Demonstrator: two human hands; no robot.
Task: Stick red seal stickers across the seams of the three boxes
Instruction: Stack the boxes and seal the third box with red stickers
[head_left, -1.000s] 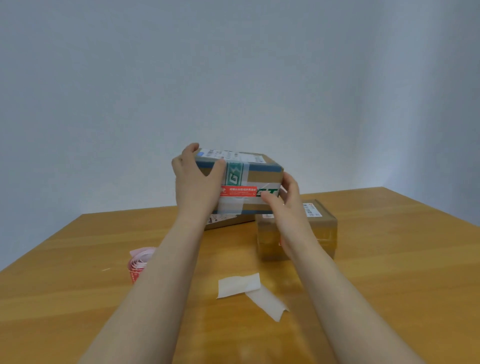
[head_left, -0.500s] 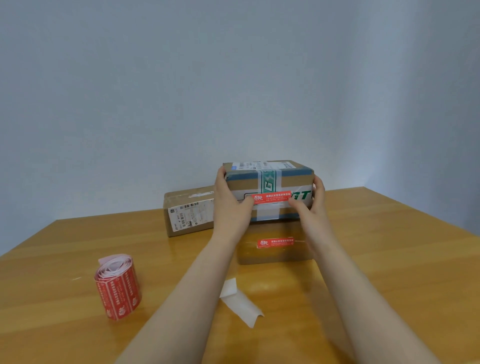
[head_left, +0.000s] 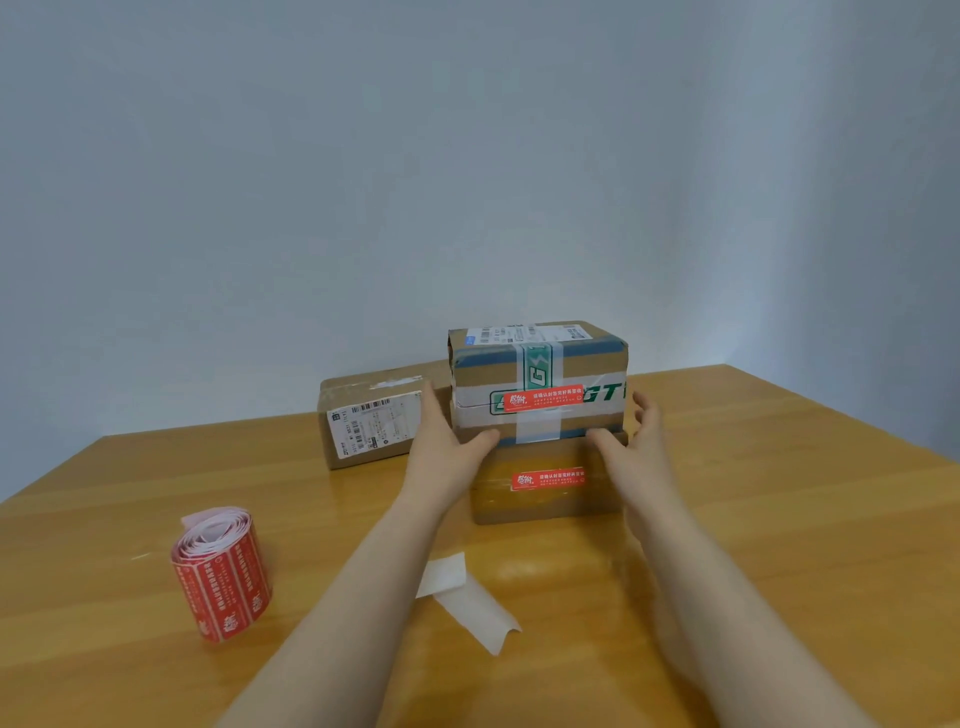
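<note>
A green-taped cardboard box (head_left: 537, 364) with a red seal sticker (head_left: 543, 399) on its front stands stacked on a smaller brown box (head_left: 545, 499), which bears its own red sticker (head_left: 548, 479). My left hand (head_left: 441, 447) is at the top box's left side, thumb at its lower front edge, fingers straight. My right hand (head_left: 631, 434) hovers open at the right side, thumb near the lower front edge. A third brown box (head_left: 371, 418) with a shipping label lies behind and to the left, no red sticker visible. A roll of red seal stickers (head_left: 223, 571) stands at the left.
The wooden table (head_left: 779, 519) carries two white strips of sticker backing paper (head_left: 467, 597) between my forearms. A grey wall rises right behind the boxes. The table's right edge runs off at the far right.
The green-taped box has come down onto the smaller brown box. Both hands have loosened from its sides, the right hand now apart from it.
</note>
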